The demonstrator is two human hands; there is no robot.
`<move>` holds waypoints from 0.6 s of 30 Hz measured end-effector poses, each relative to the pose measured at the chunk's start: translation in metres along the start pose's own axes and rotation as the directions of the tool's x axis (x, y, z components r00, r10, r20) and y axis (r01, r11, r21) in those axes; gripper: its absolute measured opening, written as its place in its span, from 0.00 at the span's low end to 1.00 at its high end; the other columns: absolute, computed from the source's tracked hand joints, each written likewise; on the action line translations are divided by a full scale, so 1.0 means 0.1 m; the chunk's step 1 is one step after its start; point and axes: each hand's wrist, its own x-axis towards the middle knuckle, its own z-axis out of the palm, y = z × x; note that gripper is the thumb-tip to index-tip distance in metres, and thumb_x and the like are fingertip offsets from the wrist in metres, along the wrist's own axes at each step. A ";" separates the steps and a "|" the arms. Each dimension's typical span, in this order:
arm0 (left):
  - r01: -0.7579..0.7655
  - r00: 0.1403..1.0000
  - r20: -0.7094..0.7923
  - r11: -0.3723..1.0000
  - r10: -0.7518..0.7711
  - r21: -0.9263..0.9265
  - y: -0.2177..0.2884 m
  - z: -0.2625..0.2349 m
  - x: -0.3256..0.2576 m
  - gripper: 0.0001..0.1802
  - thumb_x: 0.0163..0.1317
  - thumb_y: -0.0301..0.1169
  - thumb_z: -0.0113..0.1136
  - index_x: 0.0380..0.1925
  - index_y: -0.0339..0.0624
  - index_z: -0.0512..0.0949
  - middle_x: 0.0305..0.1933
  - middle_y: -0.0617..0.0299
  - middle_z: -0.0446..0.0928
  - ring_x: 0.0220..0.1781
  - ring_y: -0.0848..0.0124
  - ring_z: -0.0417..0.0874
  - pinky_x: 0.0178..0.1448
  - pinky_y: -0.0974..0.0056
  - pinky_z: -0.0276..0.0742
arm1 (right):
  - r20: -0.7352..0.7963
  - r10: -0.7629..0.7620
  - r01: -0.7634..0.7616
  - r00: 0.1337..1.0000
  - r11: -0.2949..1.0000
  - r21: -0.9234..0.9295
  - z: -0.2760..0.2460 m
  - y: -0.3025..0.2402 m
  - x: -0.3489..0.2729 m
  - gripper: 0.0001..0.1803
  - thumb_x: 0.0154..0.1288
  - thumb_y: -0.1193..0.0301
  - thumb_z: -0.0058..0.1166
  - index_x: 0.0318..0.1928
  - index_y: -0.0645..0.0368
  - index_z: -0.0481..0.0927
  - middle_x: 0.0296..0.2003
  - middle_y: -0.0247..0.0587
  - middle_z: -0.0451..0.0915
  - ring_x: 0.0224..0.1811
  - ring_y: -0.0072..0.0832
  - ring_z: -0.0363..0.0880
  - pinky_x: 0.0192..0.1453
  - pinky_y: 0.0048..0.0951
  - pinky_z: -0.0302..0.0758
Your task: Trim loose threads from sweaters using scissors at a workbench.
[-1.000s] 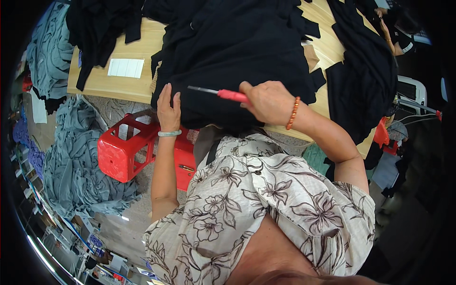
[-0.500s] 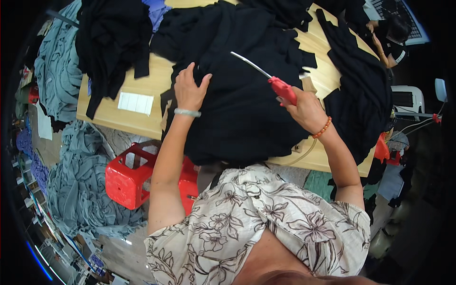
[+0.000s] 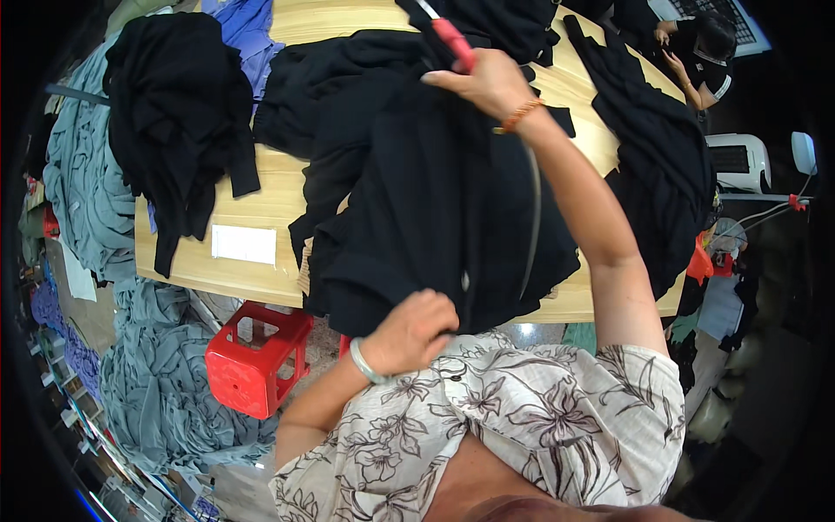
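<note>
In front of me a black knit garment [image 3: 400,217] lies over the table, its near edge hanging by my waist. A small shiny piece, perhaps a zipper pull, shows on its front. My left hand [image 3: 413,331] is closed at that near edge, fingers curled on the fabric and partly hidden. Farther out, over the garment's far part, my right hand [image 3: 489,83] grips a red air blow gun [image 3: 452,43] with a thin metal nozzle. The nozzle's end is cut off by the top of the picture. A pale hose [image 3: 535,217] trails from it toward me.
Black garments [image 3: 178,113] lie at the table's left, others [image 3: 652,174] at its right. A white paper [image 3: 243,244] sits on the wooden table [image 3: 200,283]. Below stand a red stool [image 3: 248,365] and heaped grey-green fabric [image 3: 165,383]. A co-worker [image 3: 704,52] is at the far right.
My left hand has drawn back from the garment's left side to its near edge and closed. My right hand has moved away from me and leftward with the air blow gun. The garment has shifted.
</note>
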 end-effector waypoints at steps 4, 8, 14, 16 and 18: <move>0.177 0.981 0.082 0.984 -0.175 -0.012 -0.03 0.07 -0.40 0.15 0.44 0.23 0.64 0.33 0.41 0.71 0.35 0.55 0.71 0.41 0.55 0.73 0.46 0.55 0.70 | -0.089 0.117 -0.130 0.989 0.978 -0.164 0.59 0.03 0.23 0.34 0.50 0.44 0.68 0.41 0.66 0.83 0.42 0.54 0.84 0.48 0.47 0.83 0.54 0.41 0.79; 0.320 0.942 -0.168 0.930 -0.291 0.180 -0.07 -0.19 -0.68 0.17 0.38 0.22 0.63 0.30 0.42 0.70 0.33 0.54 0.70 0.39 0.52 0.73 0.44 0.53 0.69 | -0.109 0.205 -0.217 0.973 0.971 -0.102 0.57 0.54 0.20 0.35 0.55 0.42 0.62 0.45 0.66 0.83 0.43 0.59 0.83 0.49 0.51 0.83 0.54 0.45 0.78; 0.434 0.882 -0.366 0.813 -0.296 0.388 -0.10 -0.40 -0.72 0.23 0.32 0.14 0.65 0.32 0.40 0.69 0.36 0.52 0.69 0.40 0.52 0.72 0.42 0.53 0.70 | -0.087 0.354 -0.364 0.931 0.915 -0.174 0.32 1.37 -0.21 0.42 0.44 0.38 0.69 0.43 0.68 0.82 0.41 0.58 0.84 0.46 0.50 0.83 0.51 0.40 0.79; 0.412 0.903 -0.313 0.797 -0.294 0.441 -0.11 -0.32 -0.69 0.24 0.32 0.13 0.66 0.33 0.40 0.70 0.37 0.53 0.68 0.42 0.52 0.73 0.43 0.54 0.71 | -0.021 0.362 -0.362 0.932 0.931 -0.048 0.49 1.55 -0.33 0.40 0.42 0.34 0.68 0.26 0.66 0.80 0.24 0.44 0.80 0.26 0.34 0.80 0.33 0.33 0.76; 0.396 0.918 -0.229 0.794 -0.324 0.461 -0.15 -0.23 -0.66 0.24 0.34 0.14 0.66 0.35 0.40 0.71 0.38 0.53 0.68 0.43 0.52 0.73 0.44 0.54 0.72 | -0.003 0.381 -0.375 0.925 0.912 0.163 0.70 1.74 -0.39 0.37 0.42 0.34 0.68 0.16 0.59 0.76 0.18 0.35 0.76 0.21 0.28 0.75 0.29 0.31 0.72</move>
